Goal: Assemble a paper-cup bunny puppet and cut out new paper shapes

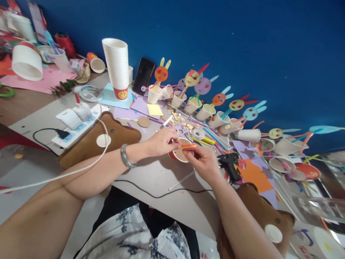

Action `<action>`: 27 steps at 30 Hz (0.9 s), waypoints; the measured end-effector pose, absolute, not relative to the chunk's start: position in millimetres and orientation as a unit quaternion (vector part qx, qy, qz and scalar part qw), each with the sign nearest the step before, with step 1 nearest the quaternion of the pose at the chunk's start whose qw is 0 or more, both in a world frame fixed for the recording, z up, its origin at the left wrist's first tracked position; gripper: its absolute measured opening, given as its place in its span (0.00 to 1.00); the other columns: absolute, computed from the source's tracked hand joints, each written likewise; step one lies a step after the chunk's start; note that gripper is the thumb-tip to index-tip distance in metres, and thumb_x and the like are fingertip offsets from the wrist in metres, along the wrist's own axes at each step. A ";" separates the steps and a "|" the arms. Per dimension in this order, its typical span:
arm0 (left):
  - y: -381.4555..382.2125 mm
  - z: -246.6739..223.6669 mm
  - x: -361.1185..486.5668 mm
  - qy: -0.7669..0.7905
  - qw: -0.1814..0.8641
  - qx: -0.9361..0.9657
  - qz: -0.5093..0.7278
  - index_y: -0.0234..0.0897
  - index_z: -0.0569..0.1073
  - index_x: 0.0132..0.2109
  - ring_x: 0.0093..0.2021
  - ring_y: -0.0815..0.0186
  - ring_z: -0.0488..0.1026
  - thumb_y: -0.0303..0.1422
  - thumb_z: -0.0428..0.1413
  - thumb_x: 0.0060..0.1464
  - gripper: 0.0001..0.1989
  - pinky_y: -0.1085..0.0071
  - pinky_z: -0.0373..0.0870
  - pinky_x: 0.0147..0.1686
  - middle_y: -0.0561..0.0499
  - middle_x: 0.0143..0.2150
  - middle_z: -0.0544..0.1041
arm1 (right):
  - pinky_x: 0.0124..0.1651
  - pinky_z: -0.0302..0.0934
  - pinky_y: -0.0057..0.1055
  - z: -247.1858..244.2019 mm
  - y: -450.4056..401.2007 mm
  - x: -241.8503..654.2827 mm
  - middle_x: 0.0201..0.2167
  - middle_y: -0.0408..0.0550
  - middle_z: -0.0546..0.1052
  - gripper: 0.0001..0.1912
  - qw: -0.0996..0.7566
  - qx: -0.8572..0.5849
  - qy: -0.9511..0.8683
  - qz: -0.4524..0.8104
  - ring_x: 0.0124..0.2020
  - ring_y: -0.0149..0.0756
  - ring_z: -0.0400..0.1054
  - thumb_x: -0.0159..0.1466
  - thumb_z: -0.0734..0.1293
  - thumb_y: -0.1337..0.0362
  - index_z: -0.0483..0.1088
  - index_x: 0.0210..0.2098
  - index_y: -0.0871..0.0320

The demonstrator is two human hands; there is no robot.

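Over the middle of the table, my left hand (164, 141) and my right hand (203, 163) pinch a short yellow and orange-red strip (188, 146) between them. Whether the strip is paper or pipe cleaner I cannot tell. Right below my fingers is a paper cup (178, 155), its white inside and some red showing, partly hidden by the hands. A black glue gun (231, 167) lies just right of my right hand. Beyond the hands lie scraps, a roll of clear tape (198, 133) and a yellow-handled tool (206, 139).
Along the blue wall stand several paper cups with paper rabbit heads (161, 73). A tall cup stack (115, 64) and a phone (144, 76) are at the back left. Brown cushions (88, 144) flank my arms. A white cable, a power strip (74, 131) and a black cord (155, 196) are near.
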State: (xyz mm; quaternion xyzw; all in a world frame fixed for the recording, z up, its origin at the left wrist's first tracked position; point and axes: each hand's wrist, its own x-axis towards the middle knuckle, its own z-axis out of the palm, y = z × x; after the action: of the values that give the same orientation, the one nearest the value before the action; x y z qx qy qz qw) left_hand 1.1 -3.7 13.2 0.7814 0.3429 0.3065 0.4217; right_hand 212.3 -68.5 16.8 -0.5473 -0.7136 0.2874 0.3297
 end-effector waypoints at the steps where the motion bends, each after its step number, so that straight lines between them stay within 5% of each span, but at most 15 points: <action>1: -4.1 13.9 1.3 0.344 0.424 0.780 0.306 0.34 0.80 0.32 0.37 0.67 0.69 0.26 0.64 0.59 0.07 0.69 0.65 0.39 0.53 0.33 0.71 | 0.30 0.53 0.31 16.9 -68.4 212.0 0.24 0.42 0.71 0.11 0.329 -0.549 -0.712 0.288 0.26 0.31 0.58 0.66 0.69 0.57 0.79 0.33 0.57; 8: -7.8 16.2 0.7 0.336 0.429 0.778 0.314 0.35 0.79 0.31 0.35 0.68 0.69 0.28 0.65 0.60 0.08 0.68 0.66 0.40 0.54 0.32 0.69 | 0.28 0.52 0.31 19.8 -68.5 211.5 0.21 0.42 0.66 0.20 0.340 -0.538 -0.709 0.304 0.25 0.31 0.55 0.65 0.71 0.54 0.67 0.22 0.55; 27: -6.0 3.1 0.7 0.313 0.411 0.788 0.335 0.36 0.81 0.35 0.36 0.68 0.70 0.32 0.62 0.62 0.07 0.69 0.67 0.38 0.51 0.36 0.72 | 0.26 0.52 0.30 17.9 -70.1 210.1 0.22 0.42 0.70 0.11 0.346 -0.553 -0.678 0.339 0.23 0.31 0.56 0.62 0.72 0.55 0.80 0.35 0.55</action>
State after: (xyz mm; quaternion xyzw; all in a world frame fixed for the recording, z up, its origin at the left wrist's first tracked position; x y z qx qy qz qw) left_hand 0.7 -6.0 3.1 0.7882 0.3129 0.3346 0.4110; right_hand 210.1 -70.1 17.9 -0.5529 -0.6778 0.3391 0.3462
